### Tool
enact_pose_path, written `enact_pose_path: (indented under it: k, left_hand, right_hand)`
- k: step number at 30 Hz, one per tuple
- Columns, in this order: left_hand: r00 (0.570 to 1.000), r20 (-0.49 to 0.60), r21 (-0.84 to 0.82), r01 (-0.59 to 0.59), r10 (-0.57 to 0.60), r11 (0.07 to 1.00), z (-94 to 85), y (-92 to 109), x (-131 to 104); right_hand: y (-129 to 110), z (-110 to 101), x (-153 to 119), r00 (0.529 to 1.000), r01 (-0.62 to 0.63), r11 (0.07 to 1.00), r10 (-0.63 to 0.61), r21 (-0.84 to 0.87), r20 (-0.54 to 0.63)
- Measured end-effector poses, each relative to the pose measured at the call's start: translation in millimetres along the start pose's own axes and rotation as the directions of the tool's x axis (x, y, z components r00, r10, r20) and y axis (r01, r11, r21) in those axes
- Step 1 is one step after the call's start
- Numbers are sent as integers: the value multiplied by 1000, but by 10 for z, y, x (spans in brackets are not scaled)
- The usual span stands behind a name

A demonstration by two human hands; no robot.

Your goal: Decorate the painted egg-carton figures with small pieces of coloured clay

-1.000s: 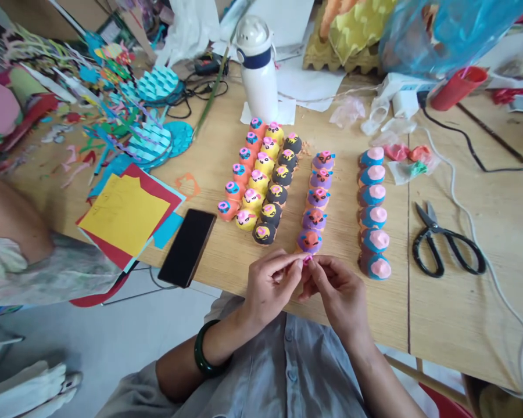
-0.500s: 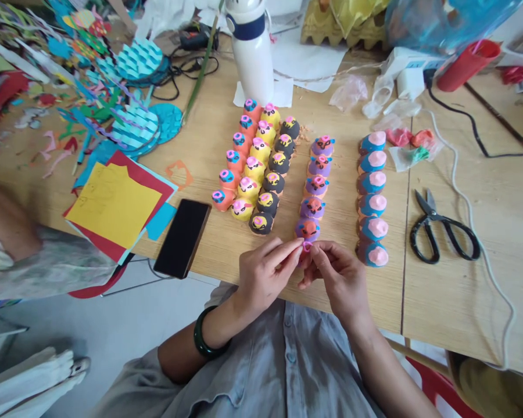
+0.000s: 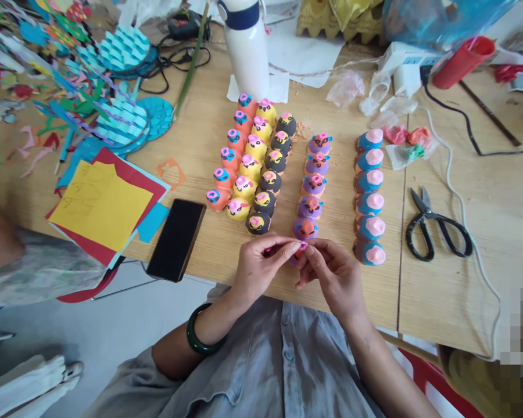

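Fingertip work is what this moment shows: the left hand (image 3: 261, 270) and the right hand (image 3: 333, 276) meet at the near edge of the wooden surface (image 3: 440, 290), and their fingers are drawn in narrow, pinching a tiny bit of pink clay (image 3: 304, 246) between them. The bit sits just in front of the nearest figure of the purple row (image 3: 312, 186), which stands between the three rows of orange, yellow and black figures (image 3: 255, 168) and the row of blue figures with pink tops (image 3: 370, 197). To do this well, I judge that the pressure should be light and even, since so small a soft piece will likely flatten or smear if squeezed hard, and rolling it between the pads should keep its shape cleaner than pressing. Keeping the wrists low and close to the surface should steady the hands, and they need to stay clear of the purple row, whose nearest figure is almost touching the knuckles and could be knocked. A black phone (image 3: 176, 239) lies to the left and black scissors (image 3: 436, 229) to the right, both well apart from the hands.
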State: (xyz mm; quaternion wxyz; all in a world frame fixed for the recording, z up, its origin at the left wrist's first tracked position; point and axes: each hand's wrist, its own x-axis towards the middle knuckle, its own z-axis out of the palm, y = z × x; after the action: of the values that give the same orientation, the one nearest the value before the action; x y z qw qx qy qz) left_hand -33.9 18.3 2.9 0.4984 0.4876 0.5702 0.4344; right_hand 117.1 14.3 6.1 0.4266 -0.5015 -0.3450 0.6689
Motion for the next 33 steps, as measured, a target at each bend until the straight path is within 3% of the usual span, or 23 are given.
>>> enact_pose_path:
  k: [8, 11, 15, 25, 33]
  left_hand:
    - [1000, 5, -76, -3, 3, 997, 13, 15, 38]
    - [999, -27, -75, -32, 30, 997, -1, 8, 76]
    - [997, -22, -47, -70, 69, 996, -19, -20, 96]
    - [993, -7, 12, -116, 116, 993, -65, -208, 36]
    - [995, 2, 0, -95, 95, 995, -85, -247, 35]
  right_hand:
    - [-71, -3, 80, 991, 87, 994, -93, -66, -98]
    - [-155, -86, 246, 969, 157, 964, -192, -213, -154]
    - [-226, -179, 491, 909, 236, 853, -362, -465, -204]
    - [-212, -192, 662, 826, 305, 557, -559, -772, -77]
    - [-249, -149, 709, 808, 323, 458, -589, -828, -11]
